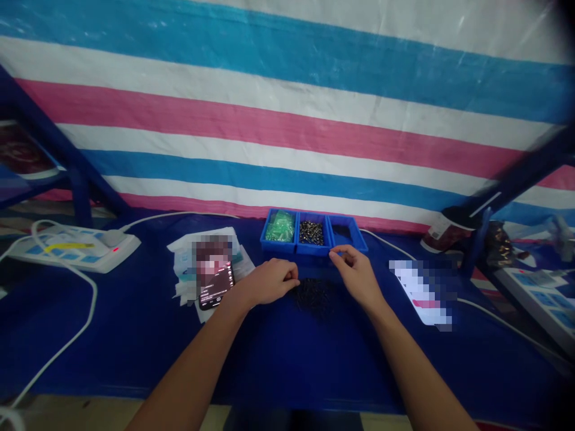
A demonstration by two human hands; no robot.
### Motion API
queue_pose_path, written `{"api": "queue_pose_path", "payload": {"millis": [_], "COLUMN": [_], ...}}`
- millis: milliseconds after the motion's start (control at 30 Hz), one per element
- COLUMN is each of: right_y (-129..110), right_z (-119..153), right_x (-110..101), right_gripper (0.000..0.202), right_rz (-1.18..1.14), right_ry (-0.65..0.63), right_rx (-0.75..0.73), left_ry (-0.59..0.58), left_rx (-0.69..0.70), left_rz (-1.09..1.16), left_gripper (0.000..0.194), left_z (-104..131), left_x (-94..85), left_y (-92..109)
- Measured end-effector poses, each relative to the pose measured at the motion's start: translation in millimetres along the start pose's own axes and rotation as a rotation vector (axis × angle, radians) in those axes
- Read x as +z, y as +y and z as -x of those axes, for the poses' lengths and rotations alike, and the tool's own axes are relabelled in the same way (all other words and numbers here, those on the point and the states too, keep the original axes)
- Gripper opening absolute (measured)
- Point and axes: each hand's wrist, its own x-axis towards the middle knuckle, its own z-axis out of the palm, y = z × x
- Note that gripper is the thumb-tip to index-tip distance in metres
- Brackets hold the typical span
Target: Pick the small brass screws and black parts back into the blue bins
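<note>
A pile of small black pieces lies on the blue table between my hands. My left hand is at the pile's left edge, fingers curled in a pinch; anything between them is too small to make out. Just in front of the right-hand blue bin, my right hand has thumb and forefinger pinched together, and what they hold is too small to tell. Three joined blue bins stand behind the hands: the left one holds green pieces, the middle one small metal pieces, and the right one looks dark inside.
A phone lies on papers at left, another phone at right. White power strips with cables sit at both sides. A cup stands at the back right, before a striped sheet.
</note>
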Motion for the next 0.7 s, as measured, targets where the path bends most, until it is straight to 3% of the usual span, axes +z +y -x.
{"api": "queue_pose_path", "payload": {"millis": [300, 700], "right_y": [-9, -15], "right_z": [12, 16], "right_x": [9, 14], "right_gripper": [0.023, 0.012], "right_rz": [0.011, 0.128], "right_ry": [-0.332, -0.280], "right_rx": [-0.142, -0.367], "left_ry": [0.217, 0.330], "left_rx": [0.090, 0.099], "left_rz": [0.091, 0.125], "left_gripper": [0.023, 0.031], "left_z": [-2, -6], "left_x": [-4.9, -0.1], "left_y": [19, 33]}}
